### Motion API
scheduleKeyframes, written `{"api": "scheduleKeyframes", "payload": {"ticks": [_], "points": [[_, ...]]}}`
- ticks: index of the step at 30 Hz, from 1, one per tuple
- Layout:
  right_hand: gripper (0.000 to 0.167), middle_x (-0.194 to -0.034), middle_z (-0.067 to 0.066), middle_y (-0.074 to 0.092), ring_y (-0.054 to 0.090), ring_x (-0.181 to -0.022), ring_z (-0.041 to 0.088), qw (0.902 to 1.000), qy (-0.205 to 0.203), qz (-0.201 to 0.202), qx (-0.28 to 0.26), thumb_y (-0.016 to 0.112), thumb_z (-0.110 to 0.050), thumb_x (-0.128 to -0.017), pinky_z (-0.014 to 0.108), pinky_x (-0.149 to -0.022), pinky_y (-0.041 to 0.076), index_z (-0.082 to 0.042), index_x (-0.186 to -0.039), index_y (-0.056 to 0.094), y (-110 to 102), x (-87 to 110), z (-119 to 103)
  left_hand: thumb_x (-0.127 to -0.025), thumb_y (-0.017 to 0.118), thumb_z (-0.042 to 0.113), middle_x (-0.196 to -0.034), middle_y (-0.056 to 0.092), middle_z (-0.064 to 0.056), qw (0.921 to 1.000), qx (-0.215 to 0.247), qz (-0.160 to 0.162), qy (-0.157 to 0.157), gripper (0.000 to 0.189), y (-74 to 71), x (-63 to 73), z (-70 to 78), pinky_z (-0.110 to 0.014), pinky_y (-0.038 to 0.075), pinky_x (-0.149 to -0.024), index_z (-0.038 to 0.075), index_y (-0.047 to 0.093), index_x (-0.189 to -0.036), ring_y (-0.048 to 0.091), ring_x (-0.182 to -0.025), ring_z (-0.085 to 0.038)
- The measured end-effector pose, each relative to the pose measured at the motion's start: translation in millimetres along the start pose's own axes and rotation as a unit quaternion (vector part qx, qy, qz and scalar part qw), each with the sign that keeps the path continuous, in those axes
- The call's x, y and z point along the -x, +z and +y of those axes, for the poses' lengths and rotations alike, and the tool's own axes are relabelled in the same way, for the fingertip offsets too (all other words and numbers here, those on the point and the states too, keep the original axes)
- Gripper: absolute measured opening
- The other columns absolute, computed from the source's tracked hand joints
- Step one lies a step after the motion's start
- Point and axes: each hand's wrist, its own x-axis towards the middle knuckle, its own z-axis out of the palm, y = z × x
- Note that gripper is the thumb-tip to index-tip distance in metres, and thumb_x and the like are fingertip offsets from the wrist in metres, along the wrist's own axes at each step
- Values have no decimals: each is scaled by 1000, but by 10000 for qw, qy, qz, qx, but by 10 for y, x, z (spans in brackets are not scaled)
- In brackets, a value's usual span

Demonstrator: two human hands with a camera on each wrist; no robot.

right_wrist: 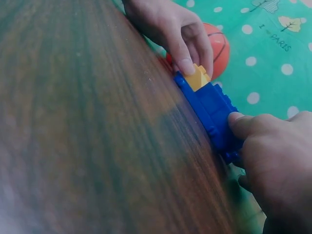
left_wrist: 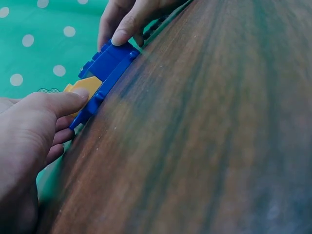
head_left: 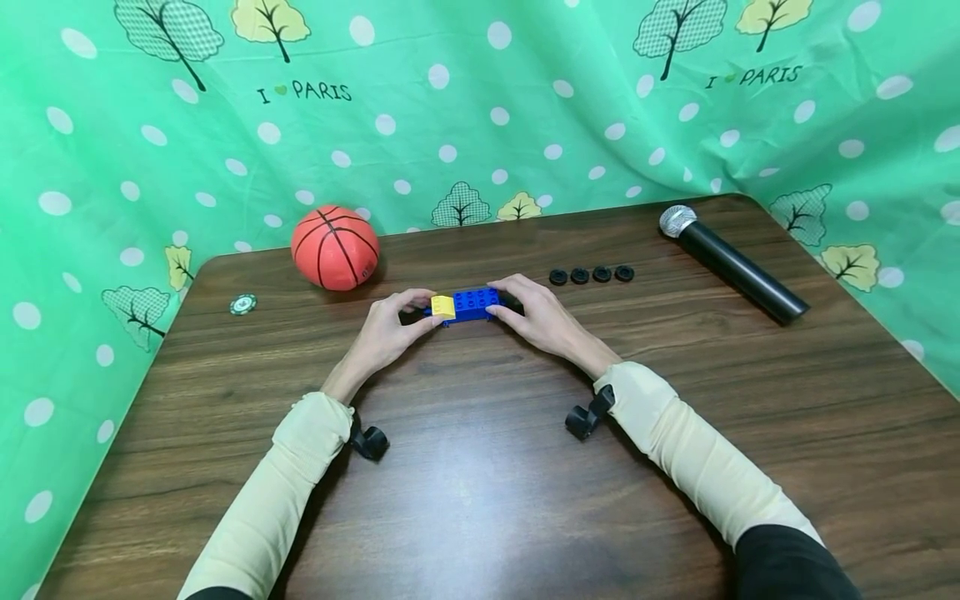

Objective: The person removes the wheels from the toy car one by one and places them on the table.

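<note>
In the middle of the table a small toy vehicle body sits between both hands, made of a blue studded block (head_left: 472, 305) and a sloped yellow block (head_left: 443, 307) on a blue base (left_wrist: 111, 80). My left hand (head_left: 387, 329) pinches the yellow block at the left end, its thumb on the near side. My right hand (head_left: 543, 315) grips the blue block's right end between thumb and fingers. In the left wrist view the yellow block (left_wrist: 87, 87) shows beside the thumb; the right wrist view shows the right thumb against the blue side (right_wrist: 214, 114). The far-side fingers are partly hidden.
Several small black wheels (head_left: 591, 275) lie in a row behind the right hand. A red basketball (head_left: 335, 248) and a green-white poker chip (head_left: 243, 304) are at the left. A black microphone (head_left: 735, 265) lies at the back right, before a green curtain (head_left: 480, 108).
</note>
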Motion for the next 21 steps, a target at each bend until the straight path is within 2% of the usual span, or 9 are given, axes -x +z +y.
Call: {"api": "scheduleKeyframes", "payload": {"ticks": [15, 21], "points": [[45, -131, 17, 64, 62, -120, 31, 9998, 165, -56, 73, 70, -19, -101, 49, -98, 51, 2, -140, 60, -6, 6, 3, -93, 81, 16, -114, 73, -14, 10000, -3, -67, -23, 41, 0, -17, -8, -45, 50, -97, 1, 68, -129, 67, -108, -27], [49, -130, 15, 63, 60, -120, 30, 9990, 447, -93, 16, 66, -25, -104, 50, -98, 49, -1, -145, 56, -61, 45, -32, -92, 82, 20, -118, 71, -13, 10000, 40, -76, -26, 49, -21, -7, 12, -43, 49, -97, 1, 65, -133, 65, -111, -25]]}}
